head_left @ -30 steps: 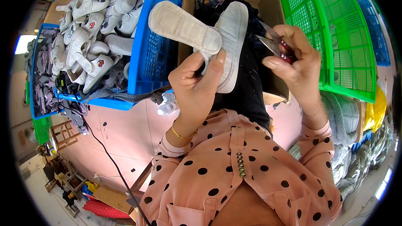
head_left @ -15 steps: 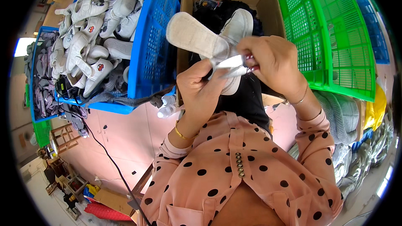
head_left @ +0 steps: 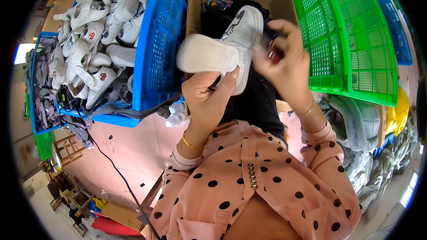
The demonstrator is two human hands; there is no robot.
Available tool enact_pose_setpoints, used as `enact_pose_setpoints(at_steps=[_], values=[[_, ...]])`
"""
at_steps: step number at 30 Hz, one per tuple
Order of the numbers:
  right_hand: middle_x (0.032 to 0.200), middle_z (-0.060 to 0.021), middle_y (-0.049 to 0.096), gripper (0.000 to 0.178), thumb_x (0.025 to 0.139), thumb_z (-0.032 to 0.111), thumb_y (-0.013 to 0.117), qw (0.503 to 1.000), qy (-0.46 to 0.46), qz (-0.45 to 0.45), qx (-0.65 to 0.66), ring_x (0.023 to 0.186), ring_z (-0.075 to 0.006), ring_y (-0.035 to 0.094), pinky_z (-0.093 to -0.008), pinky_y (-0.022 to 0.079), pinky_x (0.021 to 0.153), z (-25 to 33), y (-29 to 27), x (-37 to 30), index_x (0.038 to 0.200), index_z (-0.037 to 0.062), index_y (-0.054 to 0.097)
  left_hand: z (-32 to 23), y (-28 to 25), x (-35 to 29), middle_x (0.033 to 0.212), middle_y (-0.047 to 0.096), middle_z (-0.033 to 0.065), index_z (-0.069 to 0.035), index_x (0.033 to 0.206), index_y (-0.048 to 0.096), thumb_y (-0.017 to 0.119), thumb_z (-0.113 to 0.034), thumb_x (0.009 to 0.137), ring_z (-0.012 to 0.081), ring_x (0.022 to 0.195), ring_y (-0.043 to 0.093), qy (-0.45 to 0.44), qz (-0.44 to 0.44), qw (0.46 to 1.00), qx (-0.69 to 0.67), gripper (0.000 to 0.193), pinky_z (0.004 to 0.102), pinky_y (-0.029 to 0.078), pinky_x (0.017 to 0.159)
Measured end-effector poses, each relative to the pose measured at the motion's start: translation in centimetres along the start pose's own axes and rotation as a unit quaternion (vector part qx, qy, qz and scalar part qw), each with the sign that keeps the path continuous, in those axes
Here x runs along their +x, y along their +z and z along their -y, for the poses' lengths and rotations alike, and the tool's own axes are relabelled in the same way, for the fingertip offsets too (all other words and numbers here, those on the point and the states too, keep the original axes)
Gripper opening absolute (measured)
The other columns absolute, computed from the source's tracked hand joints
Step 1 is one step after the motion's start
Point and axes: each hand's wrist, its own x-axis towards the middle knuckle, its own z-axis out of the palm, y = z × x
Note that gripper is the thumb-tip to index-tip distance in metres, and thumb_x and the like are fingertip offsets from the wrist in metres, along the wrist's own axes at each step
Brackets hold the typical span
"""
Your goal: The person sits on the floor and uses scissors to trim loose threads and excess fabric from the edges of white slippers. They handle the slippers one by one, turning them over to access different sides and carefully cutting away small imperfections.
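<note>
My left hand (head_left: pixel 209 100) grips a white shoe (head_left: pixel 242 40) from below, over an open cardboard box (head_left: pixel 195 4) that holds dark items. A pale insole (head_left: pixel 207 55) sticks out to the left across the shoe, blurred by motion. My right hand (head_left: pixel 284 62) is closed at the right side of the shoe, pinching something small and dark reddish; what it is cannot be made out.
A blue crate (head_left: pixel 158 62) full of white shoes (head_left: pixel 93 31) stands at the left. A green mesh crate (head_left: pixel 342 35) stands at the right. Grey fabric pieces (head_left: pixel 356 120) lie lower right. A cable (head_left: pixel 115 169) runs over the pink floor.
The shoe has turned so its upper faces the camera. The insole swung lower and to the left. My right hand came in from the right onto the shoe, then shifted to its right side.
</note>
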Motion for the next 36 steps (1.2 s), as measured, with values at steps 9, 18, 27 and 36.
enact_pose_setpoints(at_steps=[9, 18, 27, 36], values=[[0.061, -0.005, 0.059, 0.039, 0.082, 0.016, 0.072, 0.995, 0.077, -0.068, -0.006, 0.051, -0.0137, 0.057, -0.0282, 0.048, 0.051, -1.9, -0.8, 1.7, 0.114, 0.0014, 0.056, 1.4, -0.3, 0.5, 0.079, 0.069, 0.006, 0.007, 0.096, 0.071, 0.072, 0.005, 0.078, 0.012, 0.071, 0.062, 0.204, 0.01, 0.969, 0.139, 0.018, 0.0236, 0.047, 0.067], [0.065, -0.0006, 0.058, 0.047, 0.097, 0.043, 0.058, 0.914, 0.192, 0.08, 0.347, 0.062, -0.0041, 0.049, -0.0196, 0.036, 0.057, -2.7, -2.3, 2.0, 0.113, -0.0007, 0.063, 1.3, -1.4, 0.1, 0.108, 0.071, 0.0044, -0.011, 0.098, 0.076, 0.077, -0.01, 0.067, 0.024, 0.102, 0.064, 0.318, 0.065, 0.885, 0.334, 0.031, 0.0384, 0.046, 0.088], [0.093, -0.0028, 0.066, 0.033, 0.09, 0.017, 0.07, 0.889, 0.141, 0.193, 0.39, 0.084, -0.0058, 0.058, -0.0221, 0.048, 0.077, -2.7, -2.6, 3.2, 0.114, -0.0043, 0.062, 2.8, -1.3, -0.3, 0.121, 0.066, 0.0031, -0.016, 0.103, 0.075, 0.072, -0.013, 0.075, 0.0249, 0.119, 0.056, 0.407, 0.102, 0.794, 0.44, 0.028, 0.0442, 0.039, 0.104], [0.107, -0.0047, 0.065, 0.033, 0.09, 0.008, 0.068, 0.889, 0.133, 0.133, 0.417, 0.098, -0.0105, 0.059, -0.0256, 0.048, 0.089, -3.8, -1.8, 1.3, 0.12, -0.0037, 0.06, 2.3, -1.2, -0.2, 0.123, 0.062, 0.016, -0.005, 0.112, 0.067, 0.065, -0.012, 0.081, 0.0295, 0.118, 0.053, 0.208, 0.036, 0.941, 0.266, 0.032, 0.043, 0.038, 0.102]])
